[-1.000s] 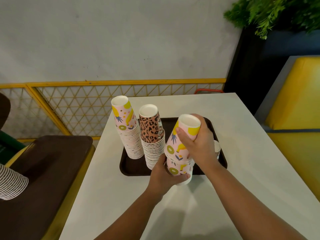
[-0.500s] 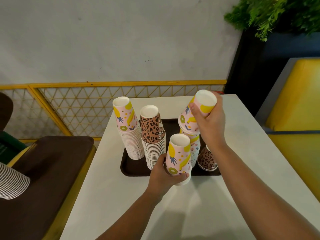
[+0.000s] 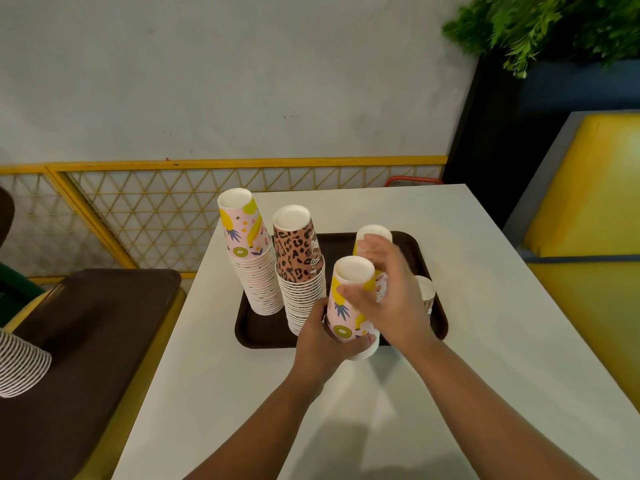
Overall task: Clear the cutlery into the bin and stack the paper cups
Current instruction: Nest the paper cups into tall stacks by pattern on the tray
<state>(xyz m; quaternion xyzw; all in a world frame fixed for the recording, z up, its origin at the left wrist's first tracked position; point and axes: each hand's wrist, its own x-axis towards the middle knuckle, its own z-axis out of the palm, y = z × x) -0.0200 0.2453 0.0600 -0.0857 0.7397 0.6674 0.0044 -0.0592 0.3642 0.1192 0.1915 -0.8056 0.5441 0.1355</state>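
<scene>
My left hand [image 3: 320, 344] grips the base of a short upside-down stack of fruit-print paper cups [image 3: 343, 318] at the front edge of the dark tray [image 3: 258, 332]. My right hand [image 3: 389, 299] holds the top cup [image 3: 353, 275] of that stack, thumb on its front and fingers behind it. On the tray stand a tall fruit-print stack [image 3: 251, 258] and a leopard-print stack [image 3: 299, 261]. Behind my right hand another cup stack [image 3: 375, 232] shows only its top. A single cup [image 3: 426, 292] sits at the tray's right, partly hidden. No cutlery is in view.
The tray lies on a white table [image 3: 485, 306]. To the left, a second brown tray [image 3: 86, 323] rests on a yellow unit, with ribbed white cups [image 3: 20, 365] at the frame edge. A yellow mesh fence [image 3: 138, 209] runs behind; a yellow seat [image 3: 588, 209] is right.
My right hand lifted a fruit-print cup off the rear tray stack and brought it down and left onto the stack in my left hand. The left hand stayed put.
</scene>
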